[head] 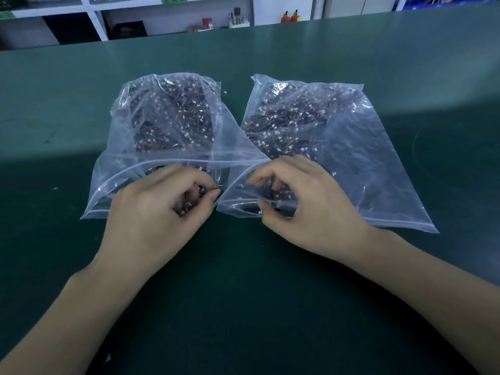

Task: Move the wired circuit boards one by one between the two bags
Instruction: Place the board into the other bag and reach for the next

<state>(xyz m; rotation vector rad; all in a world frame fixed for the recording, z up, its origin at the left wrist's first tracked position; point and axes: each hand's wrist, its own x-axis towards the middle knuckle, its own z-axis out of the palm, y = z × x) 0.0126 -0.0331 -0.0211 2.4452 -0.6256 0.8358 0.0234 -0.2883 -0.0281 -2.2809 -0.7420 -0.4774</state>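
Observation:
Two clear plastic zip bags lie side by side on the green table, mouths toward me. The left bag (162, 117) and the right bag (351, 147) both hold several small dark circuit boards with thin wires and white connectors. My left hand (159, 215) is at the left bag's mouth, fingers curled round a small wired board (201, 192) pinched against the thumb. My right hand (305, 201) is at the right bag's mouth, thumb and fingers pinching its lower plastic lip (243, 205), index finger curled inside the opening.
The green table mat (243, 293) stretches all round the bags. Behind its far edge stand white shelves (94, 12) with dark boxes, small tools and two red bottles (289, 16).

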